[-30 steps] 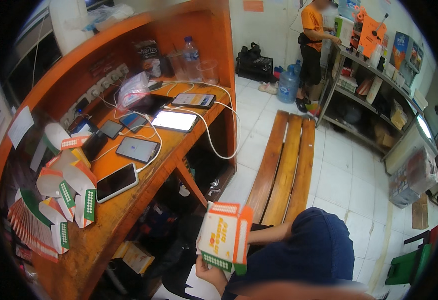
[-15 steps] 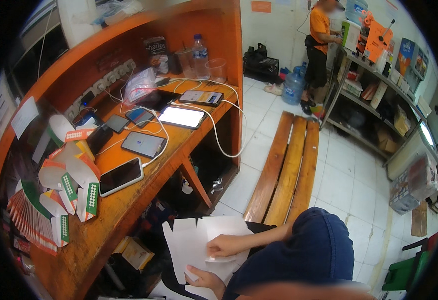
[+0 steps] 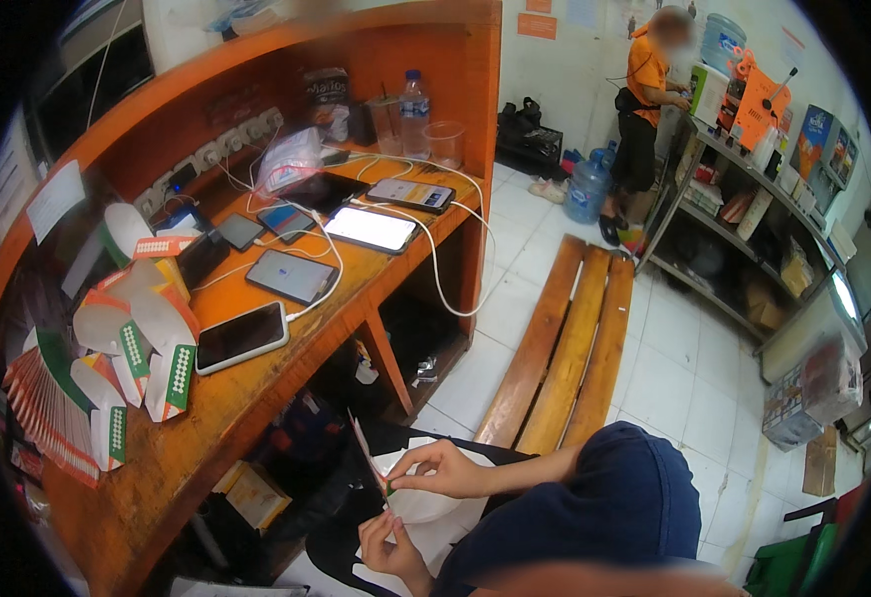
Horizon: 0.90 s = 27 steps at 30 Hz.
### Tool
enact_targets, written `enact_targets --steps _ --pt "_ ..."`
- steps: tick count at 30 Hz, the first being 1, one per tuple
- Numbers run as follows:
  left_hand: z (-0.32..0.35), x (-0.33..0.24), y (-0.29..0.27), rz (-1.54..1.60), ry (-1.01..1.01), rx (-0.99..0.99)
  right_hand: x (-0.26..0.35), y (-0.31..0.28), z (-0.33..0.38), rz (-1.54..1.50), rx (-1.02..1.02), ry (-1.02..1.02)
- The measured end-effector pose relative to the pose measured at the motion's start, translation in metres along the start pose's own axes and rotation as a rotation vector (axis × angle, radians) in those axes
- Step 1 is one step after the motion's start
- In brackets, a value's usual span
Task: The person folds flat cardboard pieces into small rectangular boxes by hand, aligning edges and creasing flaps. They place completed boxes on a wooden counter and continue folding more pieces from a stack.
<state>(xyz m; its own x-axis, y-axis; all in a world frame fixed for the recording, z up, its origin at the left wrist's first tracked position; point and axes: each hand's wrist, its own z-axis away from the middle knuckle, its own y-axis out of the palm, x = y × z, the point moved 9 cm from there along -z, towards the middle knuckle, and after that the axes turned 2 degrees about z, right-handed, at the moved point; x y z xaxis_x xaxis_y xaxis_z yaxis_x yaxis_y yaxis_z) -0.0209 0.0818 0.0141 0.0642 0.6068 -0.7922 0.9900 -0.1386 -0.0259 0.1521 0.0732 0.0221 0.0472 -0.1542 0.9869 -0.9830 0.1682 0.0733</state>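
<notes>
The carton [image 3: 367, 455], flat no longer, sits pinched by the right hand [image 3: 450, 470] and, below those fingers, the left hand [image 3: 392, 553]: folding, apparently.

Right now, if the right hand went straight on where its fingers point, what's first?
The paperboard carton, which the right hand is touching. Past it, the line runs toward picture left; depth there is unclear.
</notes>
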Motion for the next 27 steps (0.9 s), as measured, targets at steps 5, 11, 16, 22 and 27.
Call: enact_targets --steps 5,11,16,22,27 --pt "0.003 0.028 -0.002 0.293 -0.244 -0.250 0.031 0.016 0.012 0.108 -0.029 -0.473" --pt "0.004 0.030 0.016 0.473 -0.456 -0.302 0.017 0.027 0.017 0.039 -0.052 -0.323" --pt "0.008 0.041 0.019 0.487 -0.518 -0.355 0.007 0.019 0.010 0.060 -0.029 -0.114" --pt "0.002 0.025 0.027 0.340 -0.349 -0.188 0.008 0.009 -0.001 -0.069 -0.099 -0.070" --pt "-0.010 0.009 0.032 0.427 -0.147 -0.115 -0.009 0.016 -0.003 -0.027 0.251 0.100"
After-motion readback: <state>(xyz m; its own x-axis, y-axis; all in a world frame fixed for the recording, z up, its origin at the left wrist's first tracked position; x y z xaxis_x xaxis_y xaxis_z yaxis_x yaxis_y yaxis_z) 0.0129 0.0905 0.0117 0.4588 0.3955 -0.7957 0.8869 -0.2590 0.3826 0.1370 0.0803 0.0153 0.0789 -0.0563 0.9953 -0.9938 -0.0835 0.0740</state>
